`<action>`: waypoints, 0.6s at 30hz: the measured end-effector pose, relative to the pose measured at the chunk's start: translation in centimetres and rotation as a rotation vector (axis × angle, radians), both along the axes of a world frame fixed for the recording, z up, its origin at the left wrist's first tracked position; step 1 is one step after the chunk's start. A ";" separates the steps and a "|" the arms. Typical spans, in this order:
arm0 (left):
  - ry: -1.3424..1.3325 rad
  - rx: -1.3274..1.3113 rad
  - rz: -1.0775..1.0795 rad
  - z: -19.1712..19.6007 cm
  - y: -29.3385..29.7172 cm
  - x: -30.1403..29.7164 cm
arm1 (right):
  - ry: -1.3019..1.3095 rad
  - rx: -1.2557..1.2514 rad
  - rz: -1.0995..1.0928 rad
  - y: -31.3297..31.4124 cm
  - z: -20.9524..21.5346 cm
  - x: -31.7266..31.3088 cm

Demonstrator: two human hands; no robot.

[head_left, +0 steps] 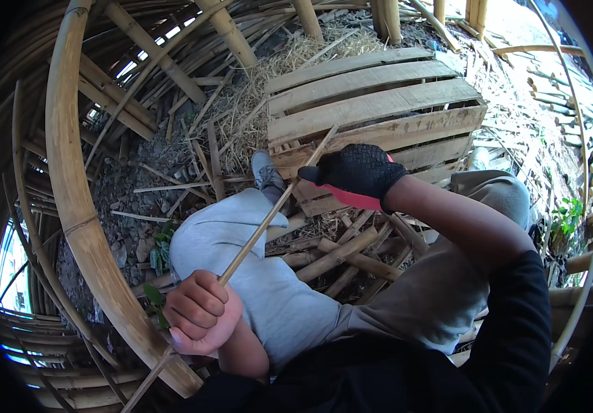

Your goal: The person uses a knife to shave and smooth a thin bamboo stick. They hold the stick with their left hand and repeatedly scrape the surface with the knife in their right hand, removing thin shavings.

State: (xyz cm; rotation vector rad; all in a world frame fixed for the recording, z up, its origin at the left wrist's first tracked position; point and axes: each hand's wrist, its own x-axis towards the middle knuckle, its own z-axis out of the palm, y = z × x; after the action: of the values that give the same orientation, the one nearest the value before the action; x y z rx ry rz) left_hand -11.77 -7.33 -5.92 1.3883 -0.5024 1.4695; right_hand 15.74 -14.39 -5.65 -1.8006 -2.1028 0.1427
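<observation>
A long thin bamboo strip [262, 227] runs slantwise across my lap, from the lower left up to the wooden crate. My bare left hand [196, 313] is wrapped in a fist round its lower part, and the tail end sticks out below. On my right hand [355, 175] is a black glove with pink-red edging. It is closed at the strip's upper part, the thumb against the bamboo and a short tip projecting beyond. The fingers curl out of sight, so anything else inside that hand is hidden.
A slatted wooden crate [379, 96] stands in front of my knees. Cut bamboo pieces [351, 255] lie crossed between my legs. At my left a thick bamboo pole [76, 158] curves past, with bamboo framing behind. Straw [241, 113] and split sticks litter the stony ground.
</observation>
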 end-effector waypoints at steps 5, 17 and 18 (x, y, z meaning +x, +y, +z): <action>-0.008 0.115 -0.058 0.3 -1.2 1.0 | 0.028 -0.025 0.151 -1.6 1.0 -4.5; 0.015 0.151 -0.124 0.0 -1.1 1.2 | -0.031 -0.008 0.139 -1.6 -0.7 -2.2; 0.013 0.138 -0.102 0.2 -0.9 1.0 | -0.075 0.036 0.165 -0.7 -0.3 -1.7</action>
State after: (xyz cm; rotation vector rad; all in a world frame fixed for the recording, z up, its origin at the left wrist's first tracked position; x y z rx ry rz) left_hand -10.77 -8.25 -5.74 1.4573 -0.6671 1.3639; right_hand 14.08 -15.10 -5.90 -1.6343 -2.2911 0.0809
